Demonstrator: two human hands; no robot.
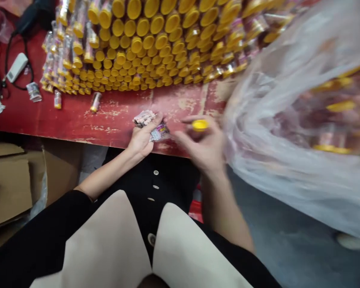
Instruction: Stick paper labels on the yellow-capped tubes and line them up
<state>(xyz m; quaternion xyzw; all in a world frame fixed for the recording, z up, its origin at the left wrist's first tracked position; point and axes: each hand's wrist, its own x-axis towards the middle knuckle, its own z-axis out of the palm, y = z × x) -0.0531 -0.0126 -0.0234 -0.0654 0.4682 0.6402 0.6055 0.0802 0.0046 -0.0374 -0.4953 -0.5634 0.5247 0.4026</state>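
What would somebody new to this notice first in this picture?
Probably the big stack of yellow-capped tubes along the far side of the red table. Next, the cloudy plastic bag bulging at the right, with more yellow-ended pieces inside. Then the small yellow cap at the right hand, while the left hand holds a wad of printed slips.

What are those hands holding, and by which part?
The left hand holds printed slips around their middle, thumb on top. The right hand holds a yellow cap; blur hides exactly where.
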